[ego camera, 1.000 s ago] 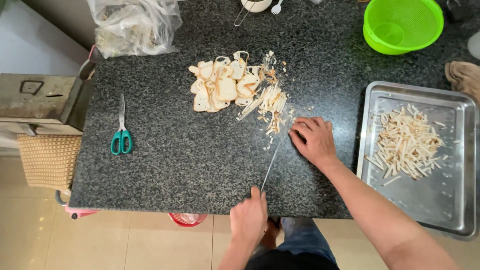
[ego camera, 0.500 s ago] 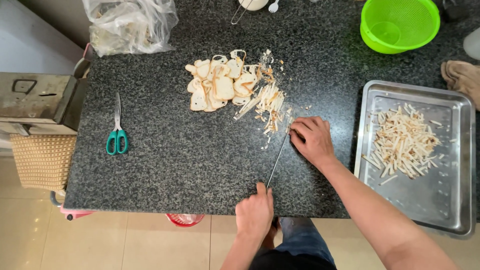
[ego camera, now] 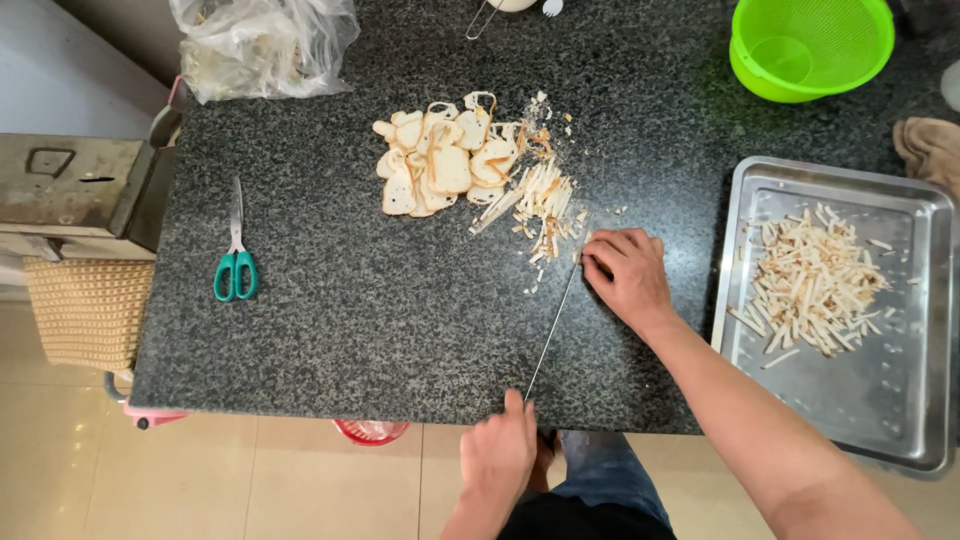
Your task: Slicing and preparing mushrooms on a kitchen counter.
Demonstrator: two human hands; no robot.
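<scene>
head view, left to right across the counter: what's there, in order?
scissors → pile of slices → cut strips → right hand → metal tray. The knife, the left hand, the plastic bag and the green strainer overlap these in the order, so they are left out.

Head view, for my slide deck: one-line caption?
Left hand holds a knife, right hand beside cut strips on a granite counter.

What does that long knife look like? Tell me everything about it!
The knife has a long, thin, shiny metal blade, seen edge-on as a pale line across the dark speckled counter. The left hand hides its handle at the counter's near edge. The tip reaches the cut strips, where the right hand rests on the blade.
</scene>
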